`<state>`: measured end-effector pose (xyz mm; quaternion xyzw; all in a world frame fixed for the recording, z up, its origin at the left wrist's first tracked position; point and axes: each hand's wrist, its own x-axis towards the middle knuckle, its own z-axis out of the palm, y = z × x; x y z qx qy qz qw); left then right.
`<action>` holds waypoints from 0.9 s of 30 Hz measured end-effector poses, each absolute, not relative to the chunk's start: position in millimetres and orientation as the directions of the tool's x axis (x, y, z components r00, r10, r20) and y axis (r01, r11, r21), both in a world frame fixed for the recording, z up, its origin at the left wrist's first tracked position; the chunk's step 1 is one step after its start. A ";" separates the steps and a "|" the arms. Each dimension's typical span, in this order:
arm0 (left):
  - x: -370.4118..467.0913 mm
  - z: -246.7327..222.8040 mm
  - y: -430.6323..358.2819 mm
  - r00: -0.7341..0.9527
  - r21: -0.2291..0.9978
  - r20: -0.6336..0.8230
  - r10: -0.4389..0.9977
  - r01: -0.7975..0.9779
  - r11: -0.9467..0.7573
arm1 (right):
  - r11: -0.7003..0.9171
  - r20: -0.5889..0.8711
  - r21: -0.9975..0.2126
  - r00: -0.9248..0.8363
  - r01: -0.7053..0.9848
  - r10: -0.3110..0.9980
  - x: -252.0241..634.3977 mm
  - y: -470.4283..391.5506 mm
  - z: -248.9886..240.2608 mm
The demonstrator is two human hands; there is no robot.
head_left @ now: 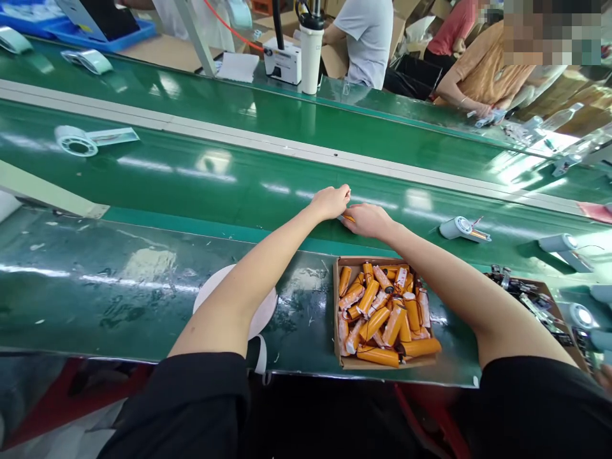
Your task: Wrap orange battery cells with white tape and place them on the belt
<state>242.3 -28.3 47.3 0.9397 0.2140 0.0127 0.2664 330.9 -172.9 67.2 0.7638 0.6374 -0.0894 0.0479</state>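
My left hand (331,202) and my right hand (370,221) meet over the green conveyor belt, nearly touching. The right one is closed around an orange battery pack (349,218), of which only a sliver shows, with a pale edge beside it. Fingers of my left hand are curled in at its far end; whatever they grip is hidden. Below my right forearm, a cardboard box (337,312) is heaped with orange wrapped battery packs (375,319). A white round disc (265,312) lies partly under my left forearm.
Pale blue fan-like housings lie on the belt: one at left (76,140), another at right (461,227) with orange inside. A box of small dark parts (545,306) stands at far right. Across the line are a white tumbler (310,60) and several people working.
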 end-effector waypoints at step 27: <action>-137.4 86.8 -184.7 0.781 0.226 0.460 0.423 0.358 -0.906 | -0.110 -0.115 -0.989 -0.041 0.096 0.993 66.4 -367.4 80.4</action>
